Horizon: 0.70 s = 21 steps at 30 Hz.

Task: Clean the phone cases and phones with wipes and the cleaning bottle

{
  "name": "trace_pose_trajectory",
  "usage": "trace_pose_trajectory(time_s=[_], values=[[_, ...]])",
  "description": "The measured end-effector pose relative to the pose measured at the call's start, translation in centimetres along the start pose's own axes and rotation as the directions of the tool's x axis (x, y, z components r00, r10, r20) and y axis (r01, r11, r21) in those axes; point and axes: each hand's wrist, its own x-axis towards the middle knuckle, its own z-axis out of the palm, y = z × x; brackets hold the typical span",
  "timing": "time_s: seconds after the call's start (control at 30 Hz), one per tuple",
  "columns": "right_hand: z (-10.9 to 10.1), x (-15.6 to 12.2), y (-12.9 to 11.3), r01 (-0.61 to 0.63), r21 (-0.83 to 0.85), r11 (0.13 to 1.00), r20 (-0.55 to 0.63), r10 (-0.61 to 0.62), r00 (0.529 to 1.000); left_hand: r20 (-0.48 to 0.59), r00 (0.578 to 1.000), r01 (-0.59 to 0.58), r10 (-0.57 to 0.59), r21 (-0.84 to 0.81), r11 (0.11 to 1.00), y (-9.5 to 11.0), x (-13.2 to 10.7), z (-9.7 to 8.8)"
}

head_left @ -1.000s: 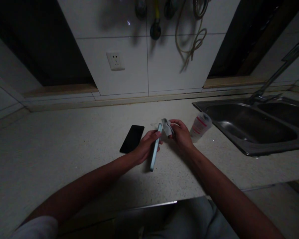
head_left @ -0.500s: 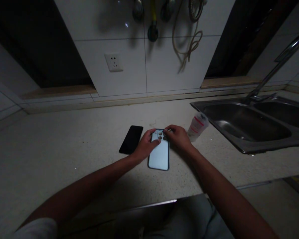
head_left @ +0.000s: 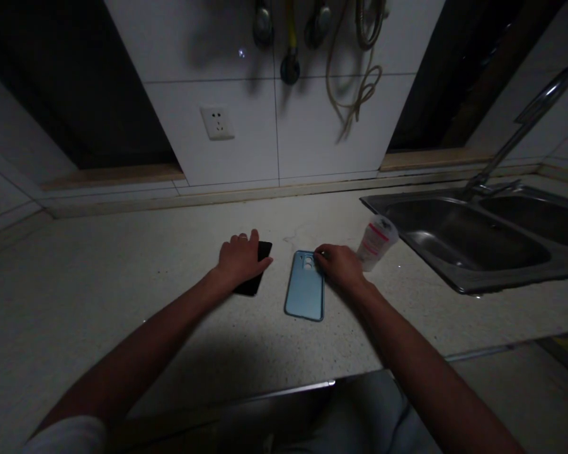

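The light-blue phone case (head_left: 305, 291) lay back up on the speckled table (head_left: 123, 296), and my right grip (head_left: 341, 266) touched its far right corner, fingers curled; I could not tell whether it pinched anything. My left grip (head_left: 240, 257) lay released, flat over the black phone (head_left: 250, 287) just left of the case. Beyond stood a small red-labelled bottle (head_left: 377, 242) beside the steel sink (head_left: 511, 277).

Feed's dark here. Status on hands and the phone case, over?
Left hand flat on black phone. Right hand touching top edge of blue case; it lies flat on counter. Small bottle to its right, apart.
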Motion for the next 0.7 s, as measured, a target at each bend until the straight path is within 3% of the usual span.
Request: trace_pose_trajectory(time_s=[0.07,0.17,0.33,0.47,0.57,0.67,0.7], values=[[0.0,0.0,0.0,-0.013,0.003,1.000,-0.006,0.013,1.000,0.122,0.991,0.062,-0.058,-0.030,0.998,-0.7,0.4,-0.1],[0.2,0.0,0.0,-0.018,0.057,0.998,-0.032,0.020,0.999,0.181,0.981,0.090,-0.074,-0.085,0.992,-1.3,1.1,0.1],[0.5,0.0,0.1,0.066,0.232,0.971,-0.152,-0.031,0.988,0.242,0.966,0.152,-0.089,-0.254,0.955,-1.9,1.8,0.4],[0.6,0.0,0.0,0.163,0.376,0.912,-0.250,-0.069,0.966,0.197,0.975,0.186,-0.102,-0.477,0.859,-2.4,2.0,0.9],[0.8,0.0,-0.1,0.205,0.422,0.883,-0.251,-0.104,0.962,0.234,0.972,0.182,-0.027,-0.674,0.716,-2.0,1.8,1.5],[1.1,0.0,-0.2,0.247,0.443,0.862,-0.230,-0.157,0.960,0.307,0.920,0.189,0.245,-0.893,0.409,-0.7,1.2,2.2],[1.1,0.0,-0.3,0.260,0.448,0.855,-0.224,-0.174,0.959,0.303,0.915,0.222,0.266,-0.929,0.295,-0.1,0.9,2.4]])
